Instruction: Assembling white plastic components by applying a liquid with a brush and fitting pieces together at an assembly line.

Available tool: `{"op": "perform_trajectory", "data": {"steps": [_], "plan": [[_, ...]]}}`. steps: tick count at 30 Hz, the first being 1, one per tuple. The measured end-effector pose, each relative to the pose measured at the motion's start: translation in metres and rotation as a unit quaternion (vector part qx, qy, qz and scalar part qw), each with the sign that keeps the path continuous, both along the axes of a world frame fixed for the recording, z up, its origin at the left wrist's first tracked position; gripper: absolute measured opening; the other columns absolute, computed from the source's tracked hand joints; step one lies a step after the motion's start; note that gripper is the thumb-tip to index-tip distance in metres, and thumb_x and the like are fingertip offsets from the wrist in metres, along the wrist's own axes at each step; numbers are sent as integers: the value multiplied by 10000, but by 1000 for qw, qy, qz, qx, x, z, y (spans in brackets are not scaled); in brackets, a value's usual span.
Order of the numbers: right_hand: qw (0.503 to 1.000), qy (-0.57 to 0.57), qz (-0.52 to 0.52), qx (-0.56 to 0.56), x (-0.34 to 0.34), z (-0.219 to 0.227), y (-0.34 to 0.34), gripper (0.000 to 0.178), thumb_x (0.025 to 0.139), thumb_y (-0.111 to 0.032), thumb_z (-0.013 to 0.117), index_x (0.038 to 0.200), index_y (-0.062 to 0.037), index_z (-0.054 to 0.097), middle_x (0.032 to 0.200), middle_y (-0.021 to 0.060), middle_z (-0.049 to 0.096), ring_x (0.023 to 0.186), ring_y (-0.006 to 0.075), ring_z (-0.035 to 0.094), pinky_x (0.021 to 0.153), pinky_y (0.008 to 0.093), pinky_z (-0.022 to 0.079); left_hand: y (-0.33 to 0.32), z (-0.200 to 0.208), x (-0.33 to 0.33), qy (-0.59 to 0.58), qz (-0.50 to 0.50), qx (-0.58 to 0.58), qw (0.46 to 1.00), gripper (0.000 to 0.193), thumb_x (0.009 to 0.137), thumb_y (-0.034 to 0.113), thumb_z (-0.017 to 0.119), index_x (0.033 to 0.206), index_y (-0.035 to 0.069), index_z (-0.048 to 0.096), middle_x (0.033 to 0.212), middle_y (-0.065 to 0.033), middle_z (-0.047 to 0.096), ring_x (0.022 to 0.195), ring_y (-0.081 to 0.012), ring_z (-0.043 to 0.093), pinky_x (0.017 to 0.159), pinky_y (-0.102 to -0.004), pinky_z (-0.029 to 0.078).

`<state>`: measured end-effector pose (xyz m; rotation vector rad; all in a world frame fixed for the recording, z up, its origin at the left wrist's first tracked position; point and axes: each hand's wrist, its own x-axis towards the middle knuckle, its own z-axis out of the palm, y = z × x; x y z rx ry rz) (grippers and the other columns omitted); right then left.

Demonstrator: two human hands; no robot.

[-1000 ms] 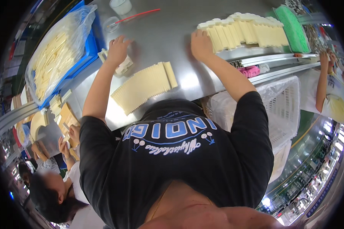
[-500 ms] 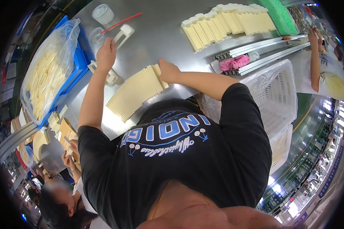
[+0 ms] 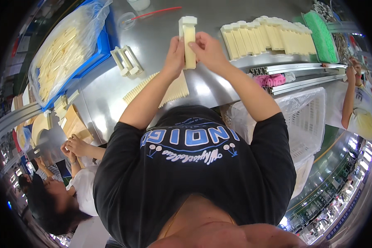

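Observation:
In front of me, my left hand (image 3: 175,58) grips a white plastic frame (image 3: 188,20) from its left side. Against the frame's face lies a flat cream strip (image 3: 190,39), which my right hand (image 3: 210,50) holds with the thumb on its front. Frame and strip stand lengthwise away from me, but whether they are locked together cannot be seen. Below my hands a fanned row of cream strips (image 3: 177,87) rests on the table, partly behind my left forearm. More white frames (image 3: 127,61) lie to the left of it.
Frame-and-strip pieces (image 3: 268,38) are lined up at the back right, beside a green tray (image 3: 320,39). Metal rails (image 3: 301,76) and a pink cloth (image 3: 270,79) lie nearer. A blue bin (image 3: 102,49) with bagged strips is at left. People work on both sides.
My left hand has brought a white frame from the far left to the middle. My right hand has lifted a strip off the row and set it against the frame. The view has shifted.

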<state>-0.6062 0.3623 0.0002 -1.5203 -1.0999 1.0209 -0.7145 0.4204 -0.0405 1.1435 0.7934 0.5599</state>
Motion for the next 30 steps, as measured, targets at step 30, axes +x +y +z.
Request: {"op": "perform_trajectory", "data": {"steps": [30], "plan": [[944,-239,-55,219,-13,4,-12,475,777,-47,535,1198,-22,316,548,55,494,446,164,495,440,265,403,-9,12,-3,-60,27,171,983,423,911,395,213,1157,67,315,1021,-67,457,924,-127,462,795,-255,390]]}}
